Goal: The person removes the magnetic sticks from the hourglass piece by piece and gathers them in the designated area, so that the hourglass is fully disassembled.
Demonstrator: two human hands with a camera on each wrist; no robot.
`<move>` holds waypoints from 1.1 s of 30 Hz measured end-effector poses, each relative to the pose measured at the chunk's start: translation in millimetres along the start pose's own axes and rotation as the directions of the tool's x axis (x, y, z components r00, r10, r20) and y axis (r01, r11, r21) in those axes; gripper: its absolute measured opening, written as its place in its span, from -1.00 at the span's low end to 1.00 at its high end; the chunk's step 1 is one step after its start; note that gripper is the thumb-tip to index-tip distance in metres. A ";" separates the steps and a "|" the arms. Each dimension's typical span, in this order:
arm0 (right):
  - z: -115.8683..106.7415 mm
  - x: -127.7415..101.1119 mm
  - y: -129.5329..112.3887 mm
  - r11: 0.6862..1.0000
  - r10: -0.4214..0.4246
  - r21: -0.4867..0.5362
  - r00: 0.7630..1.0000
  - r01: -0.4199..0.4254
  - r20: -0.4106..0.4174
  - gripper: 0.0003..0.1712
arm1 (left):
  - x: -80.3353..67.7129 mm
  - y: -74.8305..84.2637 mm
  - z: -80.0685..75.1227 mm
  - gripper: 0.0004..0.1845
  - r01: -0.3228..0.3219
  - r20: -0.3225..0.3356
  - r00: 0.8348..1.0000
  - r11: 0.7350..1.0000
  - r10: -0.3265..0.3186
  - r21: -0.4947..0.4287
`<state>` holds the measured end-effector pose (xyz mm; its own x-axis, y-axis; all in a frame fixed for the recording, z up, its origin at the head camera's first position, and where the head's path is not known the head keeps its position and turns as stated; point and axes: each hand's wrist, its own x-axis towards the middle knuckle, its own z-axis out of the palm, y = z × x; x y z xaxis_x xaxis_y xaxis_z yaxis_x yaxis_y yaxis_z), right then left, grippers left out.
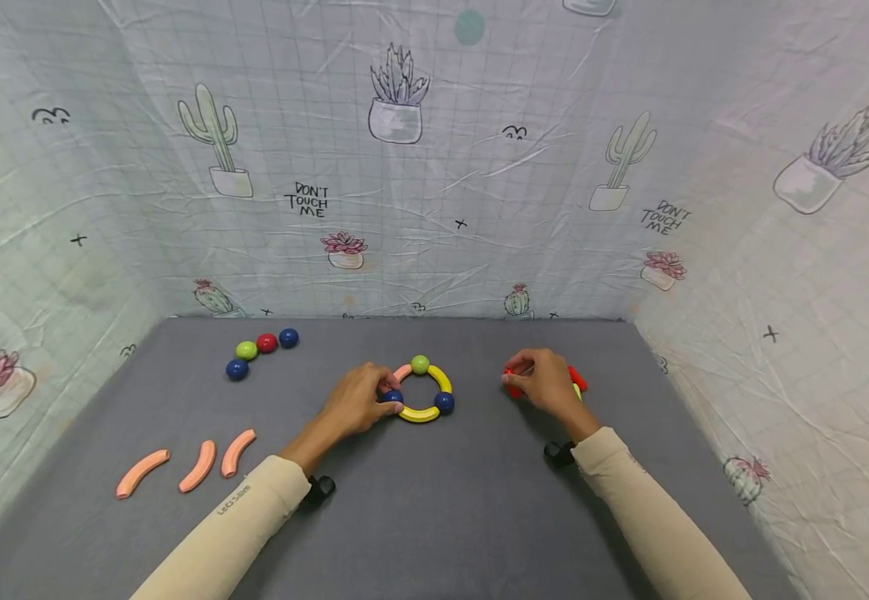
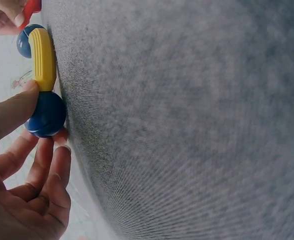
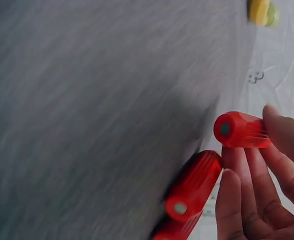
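Note:
Near the middle of the table a ring is made up of curved rods and balls: a pink rod, a green ball, two yellow rods and two blue balls. My left hand pinches the ring's left blue ball between thumb and fingers. To the right of the ring, my right hand grips a short red rod with a grey round spot on its end. Other red rods lie close below that hand, partly hidden by it in the head view.
Three loose pink curved rods lie at the left of the grey table. Behind them, several balls, blue, green and red, form a bent row. A patterned cloth stands around the back and sides.

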<state>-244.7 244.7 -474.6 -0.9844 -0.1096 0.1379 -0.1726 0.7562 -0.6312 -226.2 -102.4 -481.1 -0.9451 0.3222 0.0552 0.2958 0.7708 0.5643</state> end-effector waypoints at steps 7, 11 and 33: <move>-4.9 1.5 13.4 0.993 -0.019 -0.114 1.000 0.018 -0.010 -0.76 | -0.9 -0.2 -0.9 -0.76 -0.005 0.001 1.000 1.000 0.005 0.004; -6.2 1.1 11.8 0.991 -0.004 -0.134 0.999 -0.001 -0.037 -0.74 | -1.4 -0.2 -0.8 -0.76 -0.011 0.002 1.000 1.000 0.011 0.007; 67.5 -7.6 -77.0 0.938 -0.346 0.129 0.898 0.323 0.270 -0.70 | -0.3 -1.8 0.2 -0.77 -0.023 -0.002 1.000 1.000 0.023 0.012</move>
<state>-226.3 143.7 -478.7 -0.8341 -0.5345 0.1366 -0.4842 0.5906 -0.6455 -226.5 -103.8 -482.3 -0.9383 0.3387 0.0699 0.3191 0.7699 0.5527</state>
